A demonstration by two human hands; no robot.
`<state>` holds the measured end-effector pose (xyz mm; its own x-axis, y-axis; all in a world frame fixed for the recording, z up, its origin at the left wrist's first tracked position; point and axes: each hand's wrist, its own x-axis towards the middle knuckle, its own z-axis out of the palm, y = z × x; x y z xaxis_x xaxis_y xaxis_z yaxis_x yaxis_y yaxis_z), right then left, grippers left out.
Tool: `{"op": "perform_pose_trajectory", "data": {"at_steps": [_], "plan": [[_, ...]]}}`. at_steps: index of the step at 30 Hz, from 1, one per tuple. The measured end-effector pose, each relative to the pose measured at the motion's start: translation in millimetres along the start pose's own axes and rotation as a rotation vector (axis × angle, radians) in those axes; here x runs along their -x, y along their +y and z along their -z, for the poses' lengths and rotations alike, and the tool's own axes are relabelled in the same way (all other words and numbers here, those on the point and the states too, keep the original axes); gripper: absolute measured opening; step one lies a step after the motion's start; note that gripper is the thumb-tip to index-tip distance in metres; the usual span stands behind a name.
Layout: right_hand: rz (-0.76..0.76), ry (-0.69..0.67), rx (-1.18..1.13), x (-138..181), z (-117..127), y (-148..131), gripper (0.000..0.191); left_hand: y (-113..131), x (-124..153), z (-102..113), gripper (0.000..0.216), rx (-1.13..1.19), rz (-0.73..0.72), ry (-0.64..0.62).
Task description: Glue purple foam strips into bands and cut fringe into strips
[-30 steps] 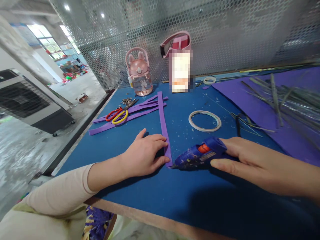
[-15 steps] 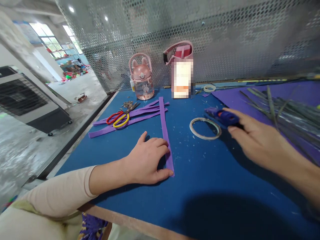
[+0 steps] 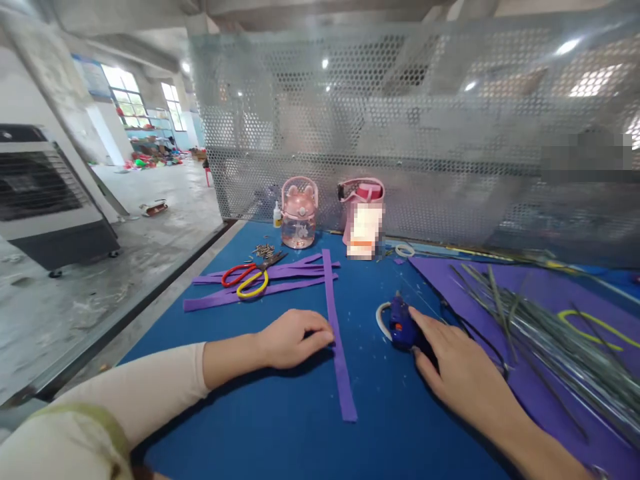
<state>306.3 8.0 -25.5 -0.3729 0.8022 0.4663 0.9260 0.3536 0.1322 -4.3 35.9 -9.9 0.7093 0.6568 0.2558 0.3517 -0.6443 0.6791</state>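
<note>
Nearest me, the purple strip (image 3: pixel 345 387) lies flat on the blue table (image 3: pixel 280 420), its near end bare. Its long axis runs away from me, leaning slightly left toward the far end. My left hand (image 3: pixel 293 339) is at its left edge, about midway, thumb and fingertips drawn close; I can't tell whether the edge is pinched between them. My right hand (image 3: pixel 455 360) is at the glue gun (image 3: pixel 401 325), thumb and forefinger apart around its back; how firmly I grip it, I can't tell. The nozzle points away from me, and the tape ring (image 3: pixel 381 321) shows beside it. I judge this step as minding strip and gun together; handling the strip next would call for a light, flat touch. Farther off, its end crosses other strips (image 3: pixel 210 303) beneath the scissors (image 3: pixel 253 283).
</note>
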Motion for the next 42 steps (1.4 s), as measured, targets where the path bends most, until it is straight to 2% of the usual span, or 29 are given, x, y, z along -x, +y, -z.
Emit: {"op": "perform_pose_trajectory", "data": {"at_steps": [3, 8, 10, 15, 20, 23, 25, 27, 29, 32, 34, 36, 38, 42], "plan": [[-0.025, -0.033, 0.004, -0.4, -0.2, 0.5, 0.055, -10.9, -1.6, -3.0, 0.026, 0.028, 0.071, 0.19], [-0.218, -0.132, -0.036, -7.0, -11.1, -3.7, 0.083, -10.6, -0.6, -11.3, 0.023, 0.024, 0.075, 0.157], [-0.286, -0.162, -0.05, -11.4, -15.3, -3.1, 0.087, -10.0, -0.8, -12.1, 0.025, 0.032, 0.094, 0.161], [-0.364, -0.259, -0.051, -33.9, -24.4, 22.0, 0.084, -10.0, -1.3, -10.5, 0.024, 0.019, 0.079, 0.135], [-0.505, -0.316, 0.001, -80.1, -44.1, 61.3, 0.083, -12.3, -2.6, -10.1, 0.027, 0.047, 0.082, 0.131], [-0.569, -0.349, 0.039, -104.2, -47.5, 74.5, 0.07, -14.5, -3.4, -10.2, 0.029, 0.046, 0.112, 0.137], [-0.555, -0.377, 0.053, -114.0, -39.0, 74.3, 0.062, -15.3, -3.5, -10.0, 0.029, 0.044, 0.115, 0.105], [-0.504, -0.401, 0.066, -118.9, -23.0, 63.1, 0.068, -15.6, -3.5, -9.8, 0.028, 0.04, 0.104, 0.066], [-0.422, -0.399, 0.072, -119.4, -4.9, 37.2, 0.079, -15.8, -3.8, -10.0, 0.026, 0.066, 0.091, 0.07], [-0.184, -0.338, -0.006, -112.8, 8.6, -28.8, 0.068, -17.7, -5.1, -11.0, 0.021, 0.198, 0.137, 0.267], [-0.032, -0.315, -0.096, -105.1, 1.9, -78.3, 0.068, -20.7, -6.5, -11.3, 0.022, 0.27, 0.204, 0.438], [0.05, -0.337, -0.167, -97.9, -12.8, -115.7, 0.069, -24.9, -8.1, -10.4, 0.025, 0.297, 0.26, 0.537], [0.091, -0.38, -0.222, -93.5, -26.4, -132.5, 0.067, -29.8, -9.7, -8.5, 0.023, 0.328, 0.293, 0.587], [0.01, -0.342, -0.28, -86.7, -29.3, -125.0, 0.066, -36.9, -12.2, -5.1, 0.016, 0.388, 0.317, 0.581]]}}
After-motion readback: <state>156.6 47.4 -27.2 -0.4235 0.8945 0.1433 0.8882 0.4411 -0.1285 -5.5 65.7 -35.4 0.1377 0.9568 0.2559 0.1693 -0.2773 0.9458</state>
